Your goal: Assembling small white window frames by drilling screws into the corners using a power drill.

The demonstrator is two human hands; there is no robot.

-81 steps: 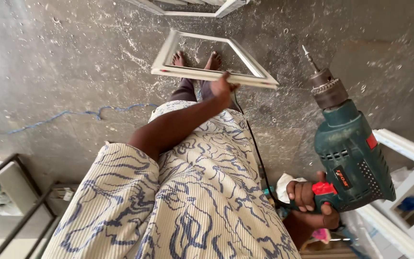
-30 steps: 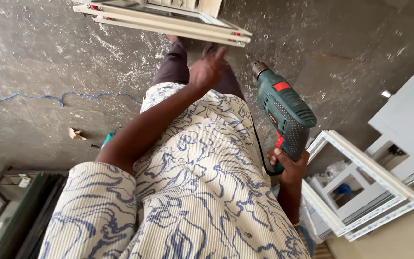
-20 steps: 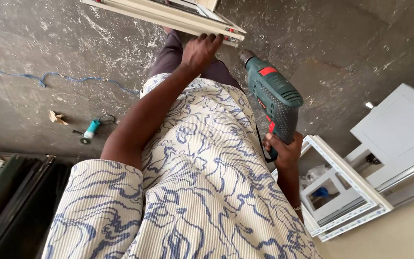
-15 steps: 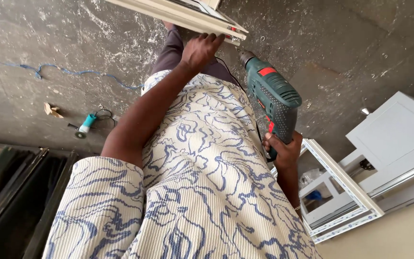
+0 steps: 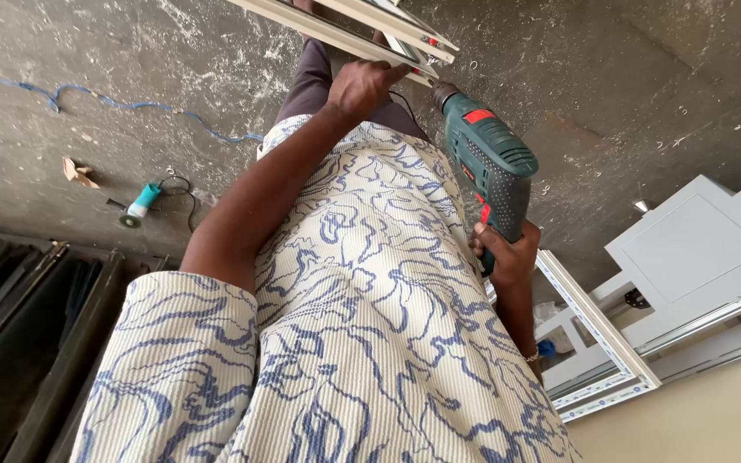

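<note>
A white window frame (image 5: 362,26) lies on the concrete floor at the top of the view. My left hand (image 5: 362,86) reaches down to its near rail and touches it; whether it grips the rail is unclear. My right hand (image 5: 508,249) holds the handle of a green corded power drill (image 5: 486,163). The drill's chuck points down at the frame's near corner and sits right at the rail. My patterned white and blue shirt (image 5: 345,326) fills the middle of the view.
White frames and a grey panel (image 5: 688,249) lean at the right, with a white frame (image 5: 598,334) close beside my right arm. A blue cable (image 5: 105,103) runs across the floor at left. A small teal tool (image 5: 141,204) lies there. Dark metal bars (image 5: 19,334) stand at the lower left.
My view has shifted and I lean closer to the frame. The drill has come down from beside my hip until its tip is at the frame's corner. My left hand stays at the rail.
</note>
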